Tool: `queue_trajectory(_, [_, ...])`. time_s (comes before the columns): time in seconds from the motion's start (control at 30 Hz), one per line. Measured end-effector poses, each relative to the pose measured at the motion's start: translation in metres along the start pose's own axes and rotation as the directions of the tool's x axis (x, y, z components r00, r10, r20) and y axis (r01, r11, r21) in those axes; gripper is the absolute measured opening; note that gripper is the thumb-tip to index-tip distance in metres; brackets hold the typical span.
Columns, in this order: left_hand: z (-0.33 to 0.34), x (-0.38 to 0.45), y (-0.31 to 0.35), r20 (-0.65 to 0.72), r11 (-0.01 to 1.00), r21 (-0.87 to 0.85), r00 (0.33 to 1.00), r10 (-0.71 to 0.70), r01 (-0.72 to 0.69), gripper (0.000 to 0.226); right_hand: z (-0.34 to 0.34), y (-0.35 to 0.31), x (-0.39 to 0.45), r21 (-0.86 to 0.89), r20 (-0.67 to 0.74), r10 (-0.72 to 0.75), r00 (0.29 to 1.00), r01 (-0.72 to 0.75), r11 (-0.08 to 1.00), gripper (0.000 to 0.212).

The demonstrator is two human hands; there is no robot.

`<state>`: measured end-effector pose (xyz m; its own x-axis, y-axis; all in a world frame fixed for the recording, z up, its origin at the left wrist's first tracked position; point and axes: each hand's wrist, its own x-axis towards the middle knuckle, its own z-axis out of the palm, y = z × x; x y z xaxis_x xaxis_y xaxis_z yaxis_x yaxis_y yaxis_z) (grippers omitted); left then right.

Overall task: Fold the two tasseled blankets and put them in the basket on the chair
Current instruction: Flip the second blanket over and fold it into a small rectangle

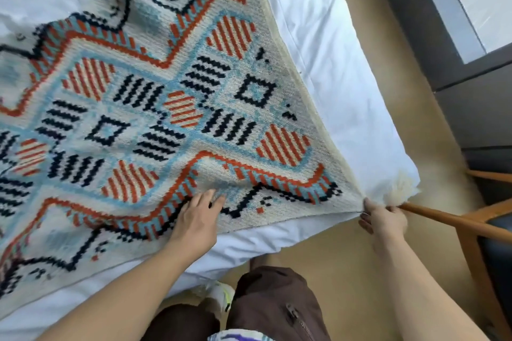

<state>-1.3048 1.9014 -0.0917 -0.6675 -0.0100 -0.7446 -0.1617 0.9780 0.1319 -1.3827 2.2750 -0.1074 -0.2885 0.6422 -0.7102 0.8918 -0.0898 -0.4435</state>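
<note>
1. Across the left and centre of the frame a blanket (pixel 155 108) lay spread on the white bed (pixel 327 69), its cream ground patterned with orange, light-blue and black shapes.
2. At lower centre the left hand (pixel 198 223) rested palm down on the blanket near its lower edge, fingers (pixel 213 202) released, spread and flat on the weave, grasping nothing.
3. Below that hand the bare forearm ran down to the bottom left of the frame, over a strip of white bedding.
4. At bottom centre the person's dark brown trousers (pixel 277 304) showed, with a pale shoe (pixel 221 295) beside them on the tan floor (pixel 346 271).
5. At right of centre the blanket's corner reached the bed's corner, where a cream tassel (pixel 399 191) hung off the edge.
6. Just below the tassel the right hand (pixel 383 220) pinched that corner, fingers closed on the fabric.
7. Along the right edge stood a wooden chair (pixel 468 230) with a dark seat, its rail passing close by the right hand; whether they touched could not be told.
8. At upper right was a dark window frame (pixel 432 22).
</note>
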Motion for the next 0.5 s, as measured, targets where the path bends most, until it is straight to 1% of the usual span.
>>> queue_trajectory(0.03, [0.002, -0.004, 0.000, 0.003, 1.000, -0.024, 1.000, -0.017, 0.017, 0.070, 0.002, 0.005, -0.001, 0.021, -0.001, 0.012, 1.000, -0.012, 1.000, 0.022])
queue_trajectory(0.07, [0.005, -0.009, 0.000, 0.015, 0.998, -0.051, 0.999, -0.029, 0.029, 0.070, 0.004, 0.010, -0.003, 0.049, -0.034, 0.032, 0.999, -0.030, 0.998, 0.023])
queue_trajectory(0.17, [0.012, -0.028, 0.000, 0.088, 0.986, -0.153, 0.995, -0.054, 0.067, 0.066, 0.003, 0.029, -0.015, 0.100, -0.202, 0.152, 0.967, -0.134, 0.986, 0.032])
queue_trajectory(0.2, [0.016, -0.036, -0.002, 0.096, 0.977, -0.198, 0.994, -0.058, 0.076, 0.064, 0.006, 0.037, -0.021, 0.063, -0.214, 0.145, 0.966, -0.134, 0.989, 0.035])
queue_trajectory(0.23, [0.019, -0.045, -0.007, 0.094, 0.965, -0.247, 0.993, -0.064, 0.086, 0.063, 0.012, 0.044, -0.033, -0.023, -0.189, 0.104, 0.976, -0.110, 0.994, 0.036])
queue_trajectory(0.27, [0.023, -0.054, -0.013, 0.092, 0.949, -0.298, 0.993, -0.076, 0.100, 0.061, 0.020, 0.053, -0.046, -0.139, -0.123, 0.042, 0.991, -0.059, 0.989, 0.033])
queue_trajectory(0.3, [0.027, -0.062, -0.021, 0.089, 0.931, -0.345, 0.991, -0.097, 0.122, 0.060, 0.030, 0.060, -0.064, -0.236, -0.026, -0.017, 1.000, 0.011, 0.972, 0.028])
queue_trajectory(0.33, [0.032, -0.072, -0.031, 0.085, 0.909, -0.388, 0.988, -0.131, 0.154, 0.058, 0.041, 0.067, -0.083, -0.305, 0.102, -0.058, 0.993, 0.087, 0.948, 0.023])
queue_trajectory(0.4, [0.042, -0.093, -0.056, 0.082, 0.844, -0.482, 0.971, -0.225, 0.236, 0.057, 0.067, 0.080, -0.125, -0.376, 0.348, -0.103, 0.932, 0.239, 0.895, 0.020])
queue_trajectory(0.47, [0.051, -0.117, -0.089, 0.070, 0.775, -0.560, 0.949, -0.308, 0.293, 0.057, 0.098, 0.095, -0.167, -0.444, 0.496, -0.148, 0.856, 0.396, 0.804, 0.021])
queue_trajectory(0.5, [0.057, -0.130, -0.108, 0.062, 0.747, -0.588, 0.938, -0.341, 0.310, 0.056, 0.115, 0.102, -0.191, -0.475, 0.553, -0.183, 0.813, 0.488, 0.733, 0.020])
